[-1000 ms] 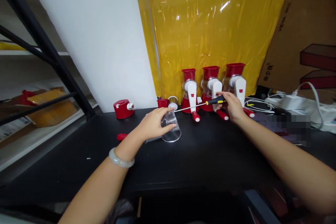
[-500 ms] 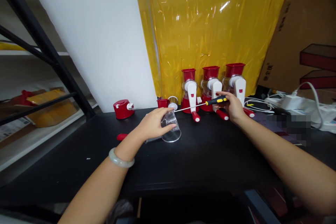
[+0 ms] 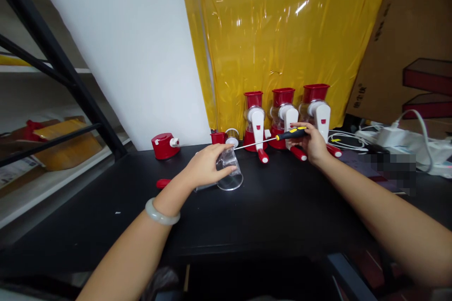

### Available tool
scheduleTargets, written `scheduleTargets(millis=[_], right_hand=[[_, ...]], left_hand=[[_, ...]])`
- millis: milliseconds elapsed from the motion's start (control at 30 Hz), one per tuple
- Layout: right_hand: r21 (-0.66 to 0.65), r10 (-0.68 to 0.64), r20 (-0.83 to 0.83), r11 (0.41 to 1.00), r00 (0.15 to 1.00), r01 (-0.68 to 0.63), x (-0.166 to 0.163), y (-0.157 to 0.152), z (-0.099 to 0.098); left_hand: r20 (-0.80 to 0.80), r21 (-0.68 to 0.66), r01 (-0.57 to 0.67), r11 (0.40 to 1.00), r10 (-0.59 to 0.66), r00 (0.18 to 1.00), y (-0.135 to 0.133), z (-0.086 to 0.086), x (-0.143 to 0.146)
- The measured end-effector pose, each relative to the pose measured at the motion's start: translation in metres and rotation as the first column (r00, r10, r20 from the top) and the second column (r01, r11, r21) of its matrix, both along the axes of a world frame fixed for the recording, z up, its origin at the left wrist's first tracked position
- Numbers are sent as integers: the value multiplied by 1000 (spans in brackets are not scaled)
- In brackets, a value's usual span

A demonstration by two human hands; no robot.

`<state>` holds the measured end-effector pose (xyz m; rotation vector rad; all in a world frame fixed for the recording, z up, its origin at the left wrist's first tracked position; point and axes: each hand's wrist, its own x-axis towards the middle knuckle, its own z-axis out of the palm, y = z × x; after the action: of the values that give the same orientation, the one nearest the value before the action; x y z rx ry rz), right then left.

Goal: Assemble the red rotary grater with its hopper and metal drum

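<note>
My left hand (image 3: 208,163) is closed around a clear plastic housing (image 3: 231,182) that lies on the black table, its round rim facing me. In my right hand (image 3: 312,143) is a screwdriver (image 3: 291,134) with a black and yellow handle, held level. Its long metal shaft points left, and the tip meets the upper end of the housing by my left fingertips; what it touches there is too small to make out. Just behind the housing sit a small drum with a white end (image 3: 232,138) and a red hopper part (image 3: 218,138). A red handle (image 3: 163,183) shows beside my left wrist.
Three red and white hand-crank graters (image 3: 256,122) stand in a row at the back. A red base (image 3: 165,146) is at the left rear. White cables and a power strip (image 3: 438,155) lie on the right. A black metal rack (image 3: 67,75) rises on the left.
</note>
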<state>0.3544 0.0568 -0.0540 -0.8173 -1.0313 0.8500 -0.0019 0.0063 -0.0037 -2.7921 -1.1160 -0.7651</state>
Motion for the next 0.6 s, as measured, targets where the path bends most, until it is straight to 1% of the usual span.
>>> scheduleTargets(millis=[67,167,367,500,600], right_hand=[[3,0,5,1000,1000,0,1,1,0],[-15,-35,37,999,999,36,-1,0,1],[39,-76,62,996,995,74,-6,-3,3],[-8,-23,3,1000,1000,24,-5,-4,4],[-25,8,-6,1000,1000,-8,-2,-4,4]], left_hand=[[3,-2,1,1000,-1,1000,0,0,0],[9,-8,2,1000,-2,1000,0,0,-1],[4,-1,5,1000,-5,1000,0,0,-1],[2,0,4,1000,-4,1000,0,0,-1],[5,-3,4,1000,-4,1000,0,0,-1]])
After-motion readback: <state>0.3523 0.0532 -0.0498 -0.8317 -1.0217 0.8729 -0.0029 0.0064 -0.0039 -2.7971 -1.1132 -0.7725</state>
